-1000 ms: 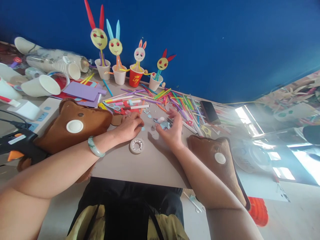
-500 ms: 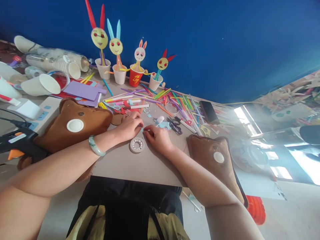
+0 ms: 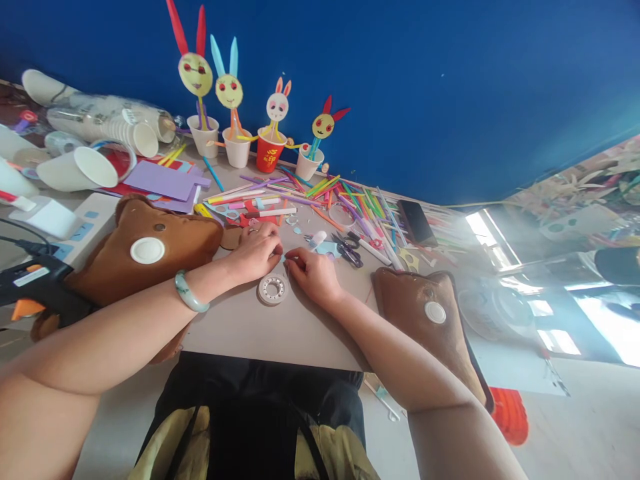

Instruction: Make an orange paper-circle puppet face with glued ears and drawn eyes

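My left hand (image 3: 257, 251) rests on the table with its fingers curled together. Close beside it is my right hand (image 3: 314, 272), thumb and forefinger pinched. The fingertips of both hands nearly meet over a tiny light-blue scrap, mostly hidden by the fingers, so I cannot make out what they hold. Just below the fingertips a roll of clear tape (image 3: 273, 289) lies flat. To the right of my right hand are dark-handled scissors (image 3: 349, 249), a light-blue paper piece (image 3: 327, 249) and a white-capped glue bottle (image 3: 317, 239).
Coloured sticks (image 3: 325, 190) and markers spread along the back. Rabbit figures stand in paper cups (image 3: 270, 152) by the blue wall. Brown cushions (image 3: 165, 243) flank the table; a glue gun (image 3: 45, 283) lies at left. A phone (image 3: 417, 223) sits at back right.
The view has shifted very slightly. Both hands stay in the same place by the tape roll, fingertips close together as before.
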`<state>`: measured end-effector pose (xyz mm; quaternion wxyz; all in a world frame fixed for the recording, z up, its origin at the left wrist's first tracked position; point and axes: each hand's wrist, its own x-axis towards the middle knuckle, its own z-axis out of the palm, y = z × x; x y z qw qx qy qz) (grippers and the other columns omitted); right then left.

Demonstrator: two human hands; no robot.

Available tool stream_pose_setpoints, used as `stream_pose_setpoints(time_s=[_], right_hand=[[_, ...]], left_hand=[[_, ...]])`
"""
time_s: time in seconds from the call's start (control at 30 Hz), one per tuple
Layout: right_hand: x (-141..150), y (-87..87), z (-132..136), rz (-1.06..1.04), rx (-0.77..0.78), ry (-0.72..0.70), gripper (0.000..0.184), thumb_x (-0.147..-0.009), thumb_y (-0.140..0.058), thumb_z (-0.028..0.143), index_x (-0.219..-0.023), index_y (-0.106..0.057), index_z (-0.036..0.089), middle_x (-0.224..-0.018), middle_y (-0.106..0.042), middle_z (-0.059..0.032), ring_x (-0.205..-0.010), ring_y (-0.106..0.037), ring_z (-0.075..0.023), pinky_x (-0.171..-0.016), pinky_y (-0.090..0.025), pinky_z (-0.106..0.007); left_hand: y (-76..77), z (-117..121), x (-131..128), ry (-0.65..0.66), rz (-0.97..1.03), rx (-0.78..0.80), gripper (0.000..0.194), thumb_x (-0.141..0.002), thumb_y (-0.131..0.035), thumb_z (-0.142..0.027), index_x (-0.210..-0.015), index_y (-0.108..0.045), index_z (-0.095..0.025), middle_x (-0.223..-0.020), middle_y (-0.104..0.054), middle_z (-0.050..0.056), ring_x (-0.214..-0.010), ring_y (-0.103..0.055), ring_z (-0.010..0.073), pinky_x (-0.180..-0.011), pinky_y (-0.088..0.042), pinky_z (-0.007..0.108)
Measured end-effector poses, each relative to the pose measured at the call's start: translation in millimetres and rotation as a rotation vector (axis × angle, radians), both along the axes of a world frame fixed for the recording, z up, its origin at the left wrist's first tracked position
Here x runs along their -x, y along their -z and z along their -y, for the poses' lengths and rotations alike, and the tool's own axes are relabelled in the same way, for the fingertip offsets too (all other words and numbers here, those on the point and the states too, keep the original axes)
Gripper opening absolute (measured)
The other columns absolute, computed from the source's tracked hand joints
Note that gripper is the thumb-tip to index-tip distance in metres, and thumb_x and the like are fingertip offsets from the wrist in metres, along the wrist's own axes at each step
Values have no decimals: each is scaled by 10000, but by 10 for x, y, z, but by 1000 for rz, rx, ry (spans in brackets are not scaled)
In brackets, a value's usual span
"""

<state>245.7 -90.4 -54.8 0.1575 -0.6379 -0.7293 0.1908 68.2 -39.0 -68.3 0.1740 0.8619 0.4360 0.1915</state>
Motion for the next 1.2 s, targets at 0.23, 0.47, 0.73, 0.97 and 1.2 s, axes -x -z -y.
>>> stream_pose_setpoints(time_s=[0.23,0.47,0.73,0.97,1.2], right_hand=[[38,-8,4,19,8,35,237,-920,-567,300,-1099,-696,213,-793,-744,-42,-712,-654,-202,-693,-436,-309],[65,-16,13,41,14,29,202,-928,-544,294,-1027,-700,211,-792,-740,-41,-708,-641,-207,-658,-405,-306],[40,30,-4,-69,-22,32,195,-882,-573,276,-1021,-688,203,-702,-694,-12,-607,-576,-173,-620,-374,-289],[-34,44,-5,-208,-98,4,169,-838,-614,243,-984,-683,194,-669,-631,11,-604,-559,-147,-616,-407,-265],[-46,8,-17,-70,-155,-158,169,-912,-564,191,-1013,-696,161,-946,-702,-101,-815,-646,-189,-747,-482,-297]], left_hand=[[-6,-3,-5,3,-20,14,117,-826,-551,-140,-839,-659,-183,-1173,-574,109,-1198,-543,311,-1018,-386,539],[-15,-13,1,-3,-3,11,147,-803,-580,-137,-890,-682,-196,-1172,-571,94,-1196,-532,302,-1056,-365,535],[-68,6,-8,-9,-28,53,111,-807,-562,-138,-843,-655,-187,-1194,-567,104,-1209,-537,315,-1014,-388,540],[-54,-5,23,-17,12,44,158,-780,-599,-149,-925,-642,-199,-1160,-573,87,-1191,-518,320,-1000,-399,512],[-62,8,13,-53,39,30,177,-738,-617,-139,-902,-634,-203,-1160,-570,85,-1181,-527,306,-1006,-397,501]])
